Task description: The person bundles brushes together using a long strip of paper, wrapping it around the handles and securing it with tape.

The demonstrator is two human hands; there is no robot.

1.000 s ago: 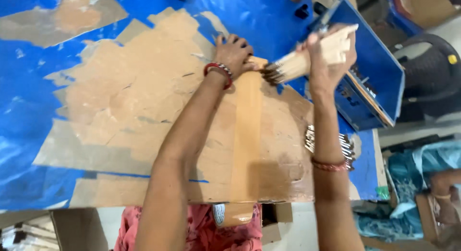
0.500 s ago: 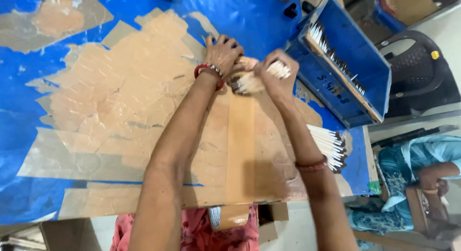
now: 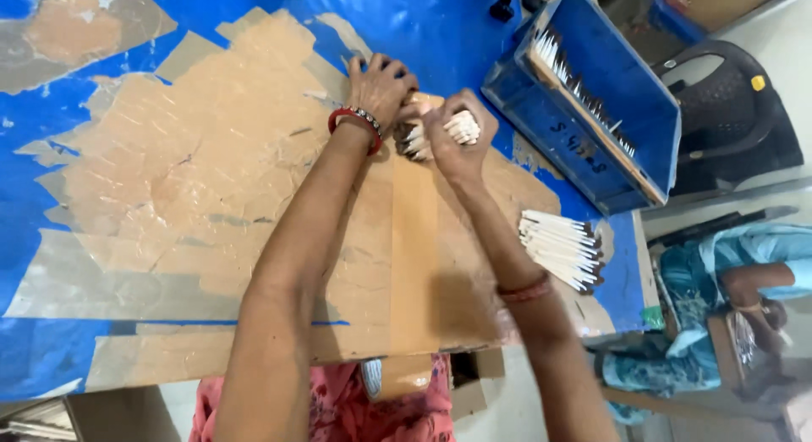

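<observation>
Both hands: left hand, right hand closed around stick bundle | blue crate beside

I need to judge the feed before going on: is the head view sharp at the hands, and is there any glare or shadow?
Head view: the left hand and right hand are fairly sharp around the bundle of sticks; soft sheen on the taped table; forearm shadow beside the right wrist; right edge dimmer and softer.
</observation>
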